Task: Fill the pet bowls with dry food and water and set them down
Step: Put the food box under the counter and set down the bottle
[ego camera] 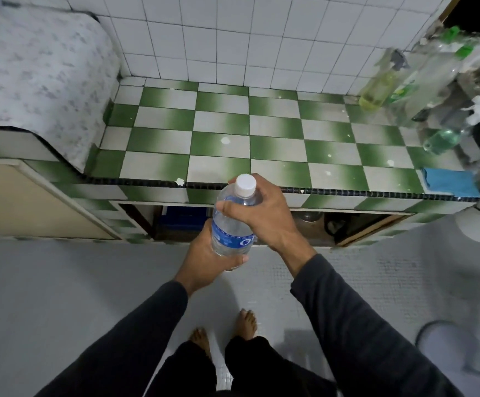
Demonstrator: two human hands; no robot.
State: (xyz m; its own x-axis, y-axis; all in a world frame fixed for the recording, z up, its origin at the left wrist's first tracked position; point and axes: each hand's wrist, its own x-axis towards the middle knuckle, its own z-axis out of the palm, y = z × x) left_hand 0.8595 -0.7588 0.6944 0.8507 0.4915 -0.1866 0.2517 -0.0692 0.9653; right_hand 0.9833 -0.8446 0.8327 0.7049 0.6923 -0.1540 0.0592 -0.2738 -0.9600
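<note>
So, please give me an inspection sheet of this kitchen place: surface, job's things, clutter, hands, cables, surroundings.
Surface: green and white checkered counter, with small white specks.
Job's things: water bottle, white cap on; no pet bowls or dry food seen.
Clutter: spray bottles at the counter's right end, blue cloth at its front right corner.
Hands: left hand holds the bottle's base; right hand grips its upper part below the cap.
Cables: nothing seen.
Surroundings: white tiled wall, patterned cover at left, open cupboard under the counter, grey floor.
</note>
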